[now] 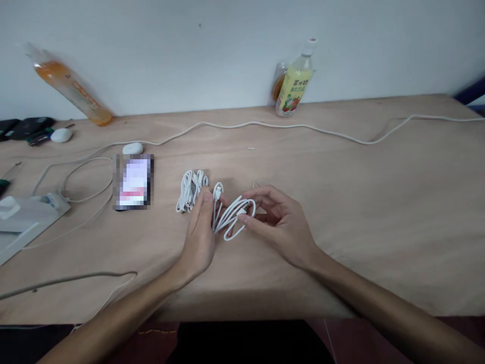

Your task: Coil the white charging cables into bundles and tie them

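Note:
A white charging cable (232, 215), looped into a loose coil, is held between my two hands above the wooden table. My left hand (200, 230) is closed on its left side, near a connector that points up; some of its fingers are hidden behind the loops. With thumb and fingers, my right hand (282, 222) pinches the cable at the right, by its other white plug. Just left of my left hand lies a bundle of coiled white cables (187, 192) on the table. A small wire-like loop (256, 184) shows behind my right fingers.
A phone (134, 182) with a lit, blurred screen lies at the left, a white case (132, 148) behind it. One long white cord (303, 126) crosses the table's back. An orange drink bottle (71, 91) and a yellow-labelled bottle (295, 83) stand by the wall.

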